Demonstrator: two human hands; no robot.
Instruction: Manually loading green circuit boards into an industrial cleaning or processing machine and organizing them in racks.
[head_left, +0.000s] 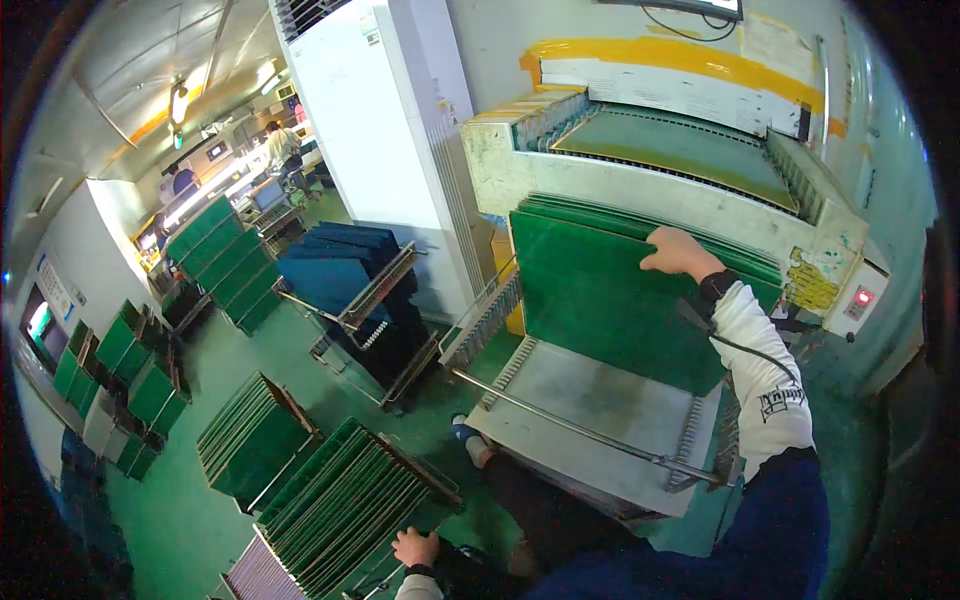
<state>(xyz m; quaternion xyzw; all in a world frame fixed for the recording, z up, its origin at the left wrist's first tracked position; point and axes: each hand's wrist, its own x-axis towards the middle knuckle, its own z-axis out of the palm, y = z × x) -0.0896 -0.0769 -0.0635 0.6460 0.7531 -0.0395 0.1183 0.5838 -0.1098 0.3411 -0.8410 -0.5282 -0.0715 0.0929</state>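
My right hand [682,254] is closed over the top edge of a large green panel [610,290], which stands upright and leans back in a slotted rack cart [590,400]. More green panels are stacked behind it, their top edges showing. Down at the lower middle, my left hand [415,547] is beside the right end of a rack packed with green panels [345,510]. Its fingers look slightly apart, and I see nothing held in them. Whether they touch the rack or a panel edge is hard to make out.
Behind the cart stands a pale machine [690,150] with a roller bed and a red-lit control box [860,298]. A metal bar [580,425] crosses the cart's near side. To the left are a cart of dark blue panels [350,280], a white cabinet [365,110] and several green-panel racks [225,265].
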